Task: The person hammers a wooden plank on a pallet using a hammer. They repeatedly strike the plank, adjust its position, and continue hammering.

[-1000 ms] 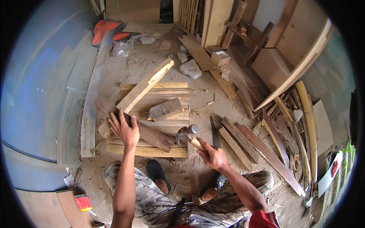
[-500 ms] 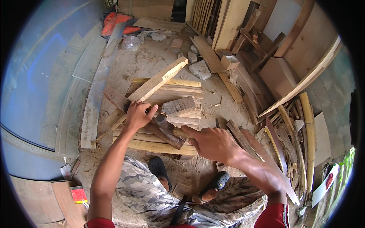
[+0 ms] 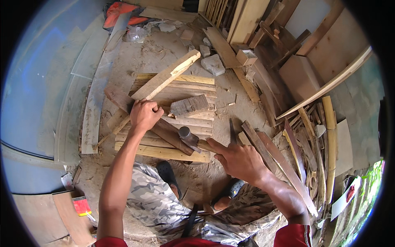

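Left hand (image 3: 144,116): fingers curled over dark board (image 3: 169,134) | right hand (image 3: 242,161): fingers wrapped around hammer (image 3: 188,137)

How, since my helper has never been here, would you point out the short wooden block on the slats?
Find the slatted wooden platform near the centre. On it, between the long pale beam and the hammer in the right hand, lies the short wooden block. It is stubby and grey-brown; the neighbouring beam and dark board are far longer.
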Demonstrator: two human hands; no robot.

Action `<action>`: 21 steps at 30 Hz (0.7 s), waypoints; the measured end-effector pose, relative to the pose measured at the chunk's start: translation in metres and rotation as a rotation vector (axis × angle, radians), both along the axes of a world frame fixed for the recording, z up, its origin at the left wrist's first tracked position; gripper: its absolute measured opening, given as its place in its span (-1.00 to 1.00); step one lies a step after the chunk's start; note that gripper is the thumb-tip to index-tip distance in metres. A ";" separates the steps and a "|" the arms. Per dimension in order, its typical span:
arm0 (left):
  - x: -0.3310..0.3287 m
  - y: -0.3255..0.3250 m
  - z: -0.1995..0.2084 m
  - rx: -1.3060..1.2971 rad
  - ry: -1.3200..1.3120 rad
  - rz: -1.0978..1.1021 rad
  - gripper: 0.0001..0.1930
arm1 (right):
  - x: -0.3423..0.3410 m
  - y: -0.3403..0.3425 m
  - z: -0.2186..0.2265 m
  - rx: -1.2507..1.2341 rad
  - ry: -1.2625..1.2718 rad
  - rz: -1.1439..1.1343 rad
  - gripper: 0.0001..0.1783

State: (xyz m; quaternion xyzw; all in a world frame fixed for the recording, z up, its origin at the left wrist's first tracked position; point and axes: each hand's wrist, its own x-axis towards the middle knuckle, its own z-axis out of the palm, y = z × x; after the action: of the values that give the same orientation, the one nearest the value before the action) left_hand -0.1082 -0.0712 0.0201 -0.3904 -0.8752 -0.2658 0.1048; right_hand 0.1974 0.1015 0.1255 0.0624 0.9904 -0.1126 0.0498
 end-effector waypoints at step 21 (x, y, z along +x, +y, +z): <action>0.004 -0.004 0.003 0.015 0.014 0.007 -0.64 | 0.047 0.007 -0.153 -0.266 0.532 -0.096 -0.39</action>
State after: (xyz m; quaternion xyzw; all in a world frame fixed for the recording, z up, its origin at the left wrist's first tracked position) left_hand -0.1042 -0.0755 0.0230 -0.3884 -0.8738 -0.2693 0.1148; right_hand 0.2448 0.1090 -0.0274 0.0702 0.9412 -0.2559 -0.2092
